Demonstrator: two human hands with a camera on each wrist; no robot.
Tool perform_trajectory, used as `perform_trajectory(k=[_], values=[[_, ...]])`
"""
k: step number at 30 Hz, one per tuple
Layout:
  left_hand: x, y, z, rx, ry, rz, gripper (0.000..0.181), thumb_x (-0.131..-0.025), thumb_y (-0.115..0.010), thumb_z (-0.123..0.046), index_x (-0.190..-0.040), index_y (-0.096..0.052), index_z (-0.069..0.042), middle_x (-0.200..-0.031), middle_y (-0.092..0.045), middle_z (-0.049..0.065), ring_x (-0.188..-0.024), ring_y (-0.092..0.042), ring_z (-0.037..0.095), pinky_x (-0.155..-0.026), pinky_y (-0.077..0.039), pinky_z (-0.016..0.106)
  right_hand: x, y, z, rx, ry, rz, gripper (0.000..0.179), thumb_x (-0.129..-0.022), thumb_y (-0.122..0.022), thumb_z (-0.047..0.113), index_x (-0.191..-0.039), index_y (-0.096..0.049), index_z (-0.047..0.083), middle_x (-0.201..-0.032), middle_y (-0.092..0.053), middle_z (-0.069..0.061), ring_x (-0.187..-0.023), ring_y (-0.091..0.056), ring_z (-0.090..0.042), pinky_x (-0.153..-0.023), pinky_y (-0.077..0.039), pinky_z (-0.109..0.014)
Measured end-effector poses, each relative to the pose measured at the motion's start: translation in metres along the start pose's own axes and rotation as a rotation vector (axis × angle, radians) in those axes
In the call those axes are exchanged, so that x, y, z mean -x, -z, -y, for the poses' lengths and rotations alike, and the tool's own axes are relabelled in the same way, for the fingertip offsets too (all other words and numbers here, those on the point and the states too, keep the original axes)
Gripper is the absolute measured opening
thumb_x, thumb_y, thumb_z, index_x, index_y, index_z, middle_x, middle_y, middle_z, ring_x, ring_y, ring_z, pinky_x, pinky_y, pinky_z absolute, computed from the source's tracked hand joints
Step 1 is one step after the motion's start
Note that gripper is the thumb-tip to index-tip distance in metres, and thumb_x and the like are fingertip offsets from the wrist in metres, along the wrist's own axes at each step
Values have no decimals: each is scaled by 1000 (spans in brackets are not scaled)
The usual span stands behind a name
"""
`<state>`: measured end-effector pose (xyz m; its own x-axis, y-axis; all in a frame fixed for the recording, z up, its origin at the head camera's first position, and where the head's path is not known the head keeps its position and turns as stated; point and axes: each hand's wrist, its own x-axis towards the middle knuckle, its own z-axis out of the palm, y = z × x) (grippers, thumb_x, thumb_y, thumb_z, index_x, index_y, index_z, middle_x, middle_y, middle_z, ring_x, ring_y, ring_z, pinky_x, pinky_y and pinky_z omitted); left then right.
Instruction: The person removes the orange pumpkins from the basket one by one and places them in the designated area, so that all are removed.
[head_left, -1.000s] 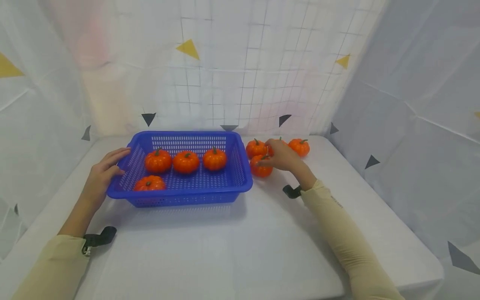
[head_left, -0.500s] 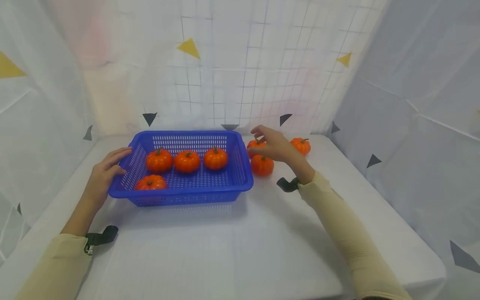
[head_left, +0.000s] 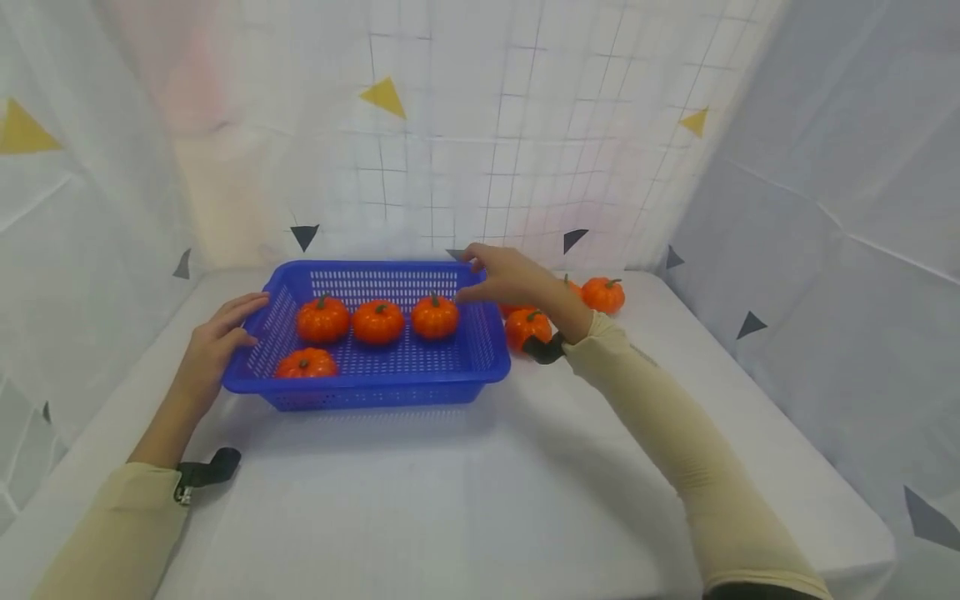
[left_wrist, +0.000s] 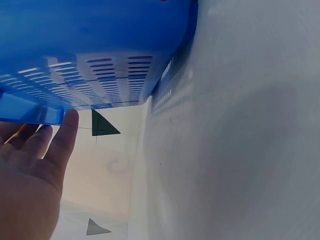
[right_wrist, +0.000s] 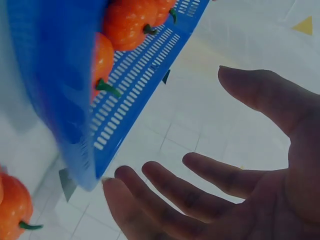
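A blue perforated basket (head_left: 367,383) sits on the table with several small orange pumpkins (head_left: 378,322) in it. My left hand (head_left: 206,350) touches its left rim with fingers and thumb spread apart; the left wrist view shows fingertips (left_wrist: 71,117) against the rim. Above the basket's back right corner, my right hand (head_left: 510,277) is spread, holding nothing. In the right wrist view, its thumb (right_wrist: 255,90) stands well apart from the fingers. More pumpkins (head_left: 603,295) lie on the table to the basket's right, some partly hidden by the right hand and wrist.
White cloth covers the table (head_left: 450,500). Behind it hangs a white sheet (head_left: 465,150) with grid lines and coloured triangles. A grey-white sheet (head_left: 825,208) stands along the right side. Each wrist carries a black camera mount (head_left: 210,468).
My right hand has moved left from the pumpkins on the table to the basket's back right corner, empty. The left hand stays at the rim, and the basket has not visibly moved.
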<state>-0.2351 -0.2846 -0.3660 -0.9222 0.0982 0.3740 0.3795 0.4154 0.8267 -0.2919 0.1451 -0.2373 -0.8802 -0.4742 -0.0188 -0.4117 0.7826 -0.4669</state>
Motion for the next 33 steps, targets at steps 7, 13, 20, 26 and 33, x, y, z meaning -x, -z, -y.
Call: perform_trajectory(k=[7, 13, 20, 26, 33], values=[[0, 0, -1, 1, 7, 6, 50, -104, -42, -3, -153, -46, 3, -162, -36, 20, -151, -27, 40, -123, -21, 48, -27, 1, 18, -119, -73, 72, 68, -91, -81, 36, -145, -51, 8, -136, -60, -15, -106, -65, -29, -81, -61, -45], [0, 1, 0, 11, 20, 12, 51, -104, -43, -4, -155, -45, 1, -164, -35, 19, -151, -26, 40, -122, -21, 51, -43, -5, 23, -185, -117, 130, 70, -92, -80, 32, -148, -47, 4, -135, -58, -17, -112, -65, -36, -80, -62, -48], [1, 1, 1, 11, 20, 13, 51, -104, -42, -4, -155, -45, 1, -164, -34, 19, -151, -26, 41, -122, -21, 54, -57, -14, 18, -246, -165, 162, 71, -92, -80, 29, -150, -48, 4, -134, -53, -13, -119, -61, -42, -83, -61, -50], [1, 1, 0, 5, 11, 6, 50, -104, -42, -4, -154, -46, 1, -163, -36, 19, -151, -27, 41, -122, -21, 50, -68, -22, 13, -278, -190, 195, 66, -93, -79, 26, -148, -51, 4, -135, -52, -16, -119, -59, -45, -87, -59, -55], [-1, 0, 0, -4, 1, 6, 50, -105, -42, -4, -154, -46, 1, -163, -36, 18, -151, -28, 40, -122, -23, 46, -75, -31, 6, -217, -222, 213, 62, -93, -79, 27, -147, -54, 7, -134, -54, -13, -119, -59, -42, -85, -60, -51]])
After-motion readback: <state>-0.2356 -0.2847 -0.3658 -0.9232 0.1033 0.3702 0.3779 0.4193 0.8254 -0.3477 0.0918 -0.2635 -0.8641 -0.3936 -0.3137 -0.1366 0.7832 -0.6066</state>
